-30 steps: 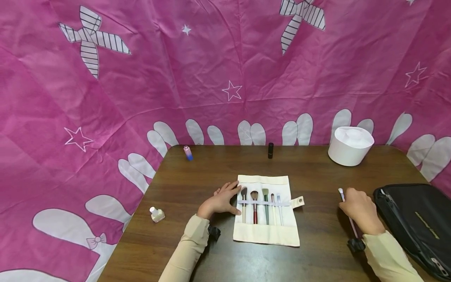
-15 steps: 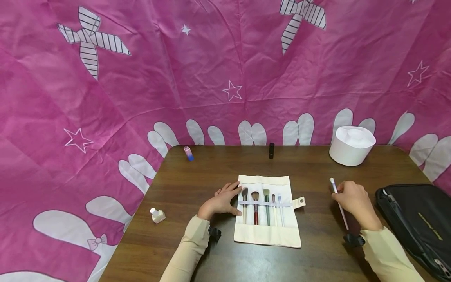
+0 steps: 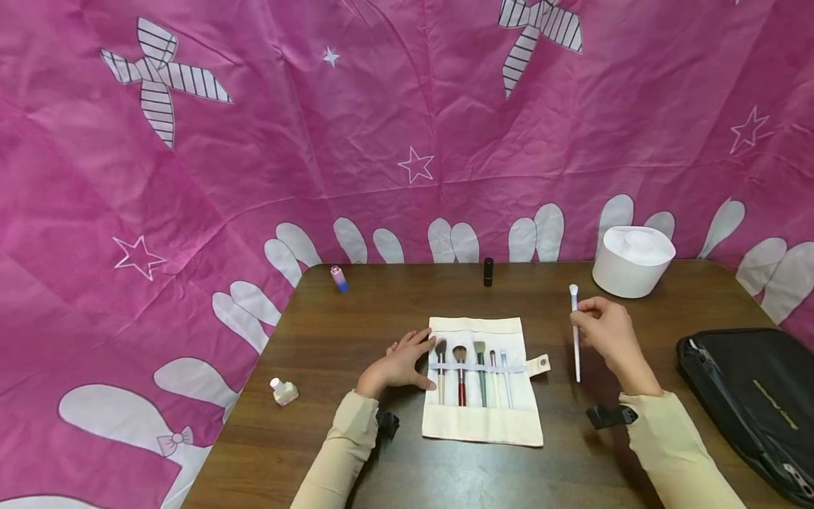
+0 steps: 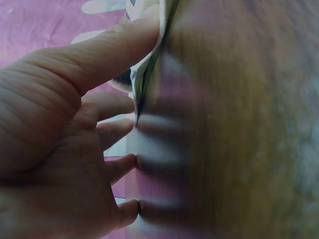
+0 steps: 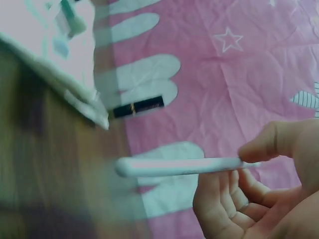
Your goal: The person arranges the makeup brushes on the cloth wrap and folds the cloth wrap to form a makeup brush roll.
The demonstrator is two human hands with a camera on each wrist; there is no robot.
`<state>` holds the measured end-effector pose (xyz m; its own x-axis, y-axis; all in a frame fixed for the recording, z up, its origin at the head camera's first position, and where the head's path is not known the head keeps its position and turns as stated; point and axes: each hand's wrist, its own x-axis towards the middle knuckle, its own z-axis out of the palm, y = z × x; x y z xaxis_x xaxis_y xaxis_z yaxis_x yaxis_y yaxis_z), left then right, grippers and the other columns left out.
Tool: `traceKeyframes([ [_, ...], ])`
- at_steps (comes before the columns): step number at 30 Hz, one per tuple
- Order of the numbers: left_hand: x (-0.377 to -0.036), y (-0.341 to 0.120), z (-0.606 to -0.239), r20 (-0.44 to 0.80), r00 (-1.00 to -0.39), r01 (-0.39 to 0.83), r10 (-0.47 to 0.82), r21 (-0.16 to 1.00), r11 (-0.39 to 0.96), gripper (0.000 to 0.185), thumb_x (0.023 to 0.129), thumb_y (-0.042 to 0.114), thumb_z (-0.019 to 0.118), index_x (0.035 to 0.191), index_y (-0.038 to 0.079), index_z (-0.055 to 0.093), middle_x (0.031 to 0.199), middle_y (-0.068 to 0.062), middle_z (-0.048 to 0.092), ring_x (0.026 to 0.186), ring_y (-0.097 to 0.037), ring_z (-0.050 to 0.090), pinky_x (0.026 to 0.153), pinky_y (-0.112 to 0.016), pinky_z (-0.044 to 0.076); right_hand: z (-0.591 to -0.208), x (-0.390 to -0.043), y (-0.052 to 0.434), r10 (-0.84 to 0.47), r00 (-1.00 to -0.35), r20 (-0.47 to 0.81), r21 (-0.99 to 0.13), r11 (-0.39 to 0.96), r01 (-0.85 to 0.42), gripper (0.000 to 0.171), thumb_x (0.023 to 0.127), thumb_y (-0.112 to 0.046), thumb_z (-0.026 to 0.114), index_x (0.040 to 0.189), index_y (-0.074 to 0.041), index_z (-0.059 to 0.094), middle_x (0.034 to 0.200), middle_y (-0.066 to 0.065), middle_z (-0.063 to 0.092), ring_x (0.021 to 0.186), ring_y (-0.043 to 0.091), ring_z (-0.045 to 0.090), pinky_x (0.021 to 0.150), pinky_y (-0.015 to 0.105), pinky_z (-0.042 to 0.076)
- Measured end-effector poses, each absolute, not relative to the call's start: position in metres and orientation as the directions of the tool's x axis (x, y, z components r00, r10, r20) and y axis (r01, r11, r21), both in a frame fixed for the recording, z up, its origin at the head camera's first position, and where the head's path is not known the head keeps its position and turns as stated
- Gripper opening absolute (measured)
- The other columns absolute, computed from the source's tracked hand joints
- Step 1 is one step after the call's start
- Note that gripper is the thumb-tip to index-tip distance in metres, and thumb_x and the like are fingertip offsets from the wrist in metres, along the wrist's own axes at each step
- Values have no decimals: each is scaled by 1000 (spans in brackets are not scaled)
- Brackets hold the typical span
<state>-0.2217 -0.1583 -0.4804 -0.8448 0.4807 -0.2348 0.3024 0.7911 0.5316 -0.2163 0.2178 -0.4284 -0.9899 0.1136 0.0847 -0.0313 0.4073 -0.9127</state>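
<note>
A cream cloth brush roll point(image 3: 481, 422) lies open on the brown table point(image 3: 331, 339), with several makeup brushes point(image 3: 460, 375) tucked under its band. My left hand point(image 3: 399, 363) rests flat on the table, fingers straight, thumb touching the roll's left edge point(image 4: 149, 64). My right hand point(image 3: 604, 332) is raised to the right of the roll and pinches a slim white-and-pink brush point(image 3: 575, 332), held nearly upright with its tip up. The right wrist view shows that brush point(image 5: 184, 167) between thumb and fingers.
A white round container point(image 3: 632, 261) stands at the back right and a black zip pouch point(image 3: 750, 403) lies at the right edge. A black lipstick tube point(image 3: 487, 271), a pink-blue bottle point(image 3: 339, 277) and a small nail polish bottle point(image 3: 283, 389) sit elsewhere. Pink patterned cloth hangs behind.
My right hand has lifted the slim brush off the table and carried it up and leftward toward the roll. The left hand has stayed in place.
</note>
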Motion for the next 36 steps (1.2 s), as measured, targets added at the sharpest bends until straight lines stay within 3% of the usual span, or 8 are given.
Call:
traceKeyframes([
  [6, -221, -158, -480, -237, -846, 300, 477, 528, 794, 93, 81, 31, 87, 157, 9, 38, 168, -5, 18, 153, -36, 10, 115, -65, 13, -425, -224, 197, 132, -990, 42, -973, 230, -10, 22, 94, -1, 52, 111, 14, 53, 74, -1, 54, 60, 11, 56, 56, 31, 55],
  [15, -221, -157, -478, -244, -845, 302, 476, 516, 802, 93, 82, 32, 86, 158, 10, 38, 168, -5, 17, 153, -36, 11, 115, -65, 13, -438, -236, 167, 118, -985, 122, -980, 171, -101, 20, 93, 7, 54, 111, 15, 52, 78, 2, 55, 61, 8, 56, 59, 27, 56],
  [26, -221, -158, -478, -253, -847, 292, 467, 511, 808, 93, 82, 32, 86, 158, 10, 37, 168, -5, 16, 153, -35, 10, 115, -65, 14, -459, -246, 156, -11, -985, 170, -953, 255, -167, 18, 91, 12, 56, 108, 15, 53, 84, 13, 58, 63, 5, 60, 60, 24, 56],
  [36, -222, -158, -478, -252, -846, 294, 469, 514, 806, 92, 82, 32, 86, 158, 10, 37, 168, -5, 16, 153, -35, 10, 115, -65, 13, -466, -247, 155, -146, -976, 163, -896, 393, -209, 23, 89, 11, 58, 111, 16, 54, 83, 15, 62, 66, 16, 59, 61, 29, 56],
])
